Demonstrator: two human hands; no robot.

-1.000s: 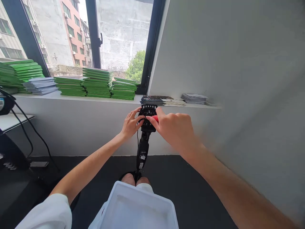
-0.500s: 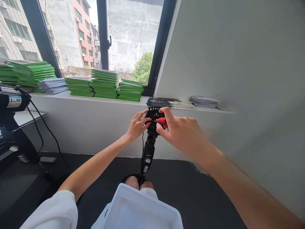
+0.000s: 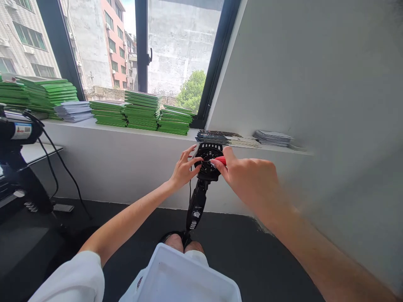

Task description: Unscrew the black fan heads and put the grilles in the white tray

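Note:
A black fan head (image 3: 211, 174), with its round motor housing bare and slots along the top edge, stands on a black stand column (image 3: 197, 201) with a knob and several buttons. My left hand (image 3: 183, 168) grips the head's left edge; its thumb and forefinger are close together on the front, near the screwdriver tip. Whether they also pinch a small part cannot be seen. My right hand (image 3: 248, 174) is closed around a red-handled screwdriver (image 3: 221, 160). Its thin shaft points left across the housing, roughly level. My right fingers hide much of the handle.
A white tray (image 3: 192, 272) rests at my lap. Behind the fan, a white ledge (image 3: 126, 131) bears green stacks (image 3: 141, 111) and paper piles (image 3: 272, 138). At left stands black equipment (image 3: 22, 130) with hanging cables. The fan's base stands on the dark floor between my legs.
The view has shifted slightly, so the scene sits a little to the right. My right forefinger has come down from its raised bend, and more of the fan head shows.

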